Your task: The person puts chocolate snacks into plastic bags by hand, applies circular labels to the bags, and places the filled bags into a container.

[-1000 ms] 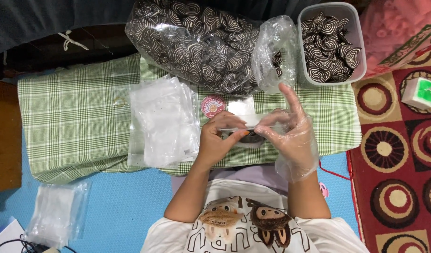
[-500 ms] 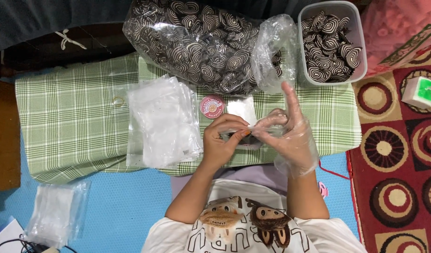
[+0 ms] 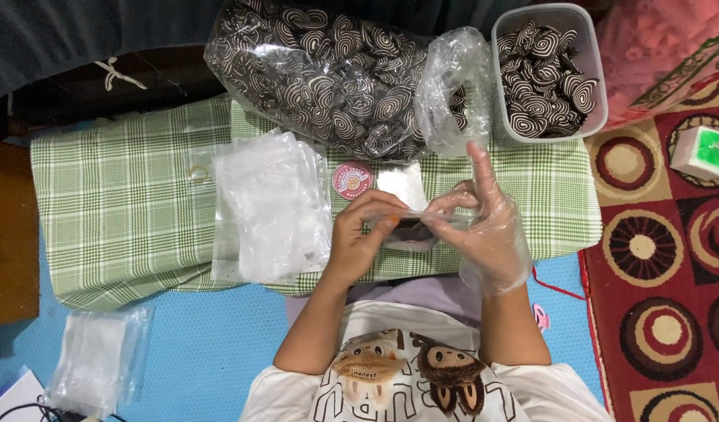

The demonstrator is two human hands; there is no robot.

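My bare left hand (image 3: 363, 234) and my right hand (image 3: 484, 223), which wears a clear plastic glove, together pinch the top edge of a small clear pouch (image 3: 410, 230) with dark striped cookies inside. The pouch sits over the green checked cloth (image 3: 125, 203), near its front edge. My right index finger points up. A stack of empty clear pouches (image 3: 269, 203) lies just left of my left hand. A round pink sticker (image 3: 351, 179) lies behind the hands.
A big clear bag of brown-and-white swirl cookies (image 3: 336, 74) lies at the back. A plastic tub (image 3: 547, 70) of the same cookies stands at the back right. More empty pouches (image 3: 97, 359) rest on the blue mat at lower left. A patterned red rug (image 3: 664, 258) is at right.
Both hands stay on the small pouch. My fingers have shifted slightly along its top edge; nothing else moved.
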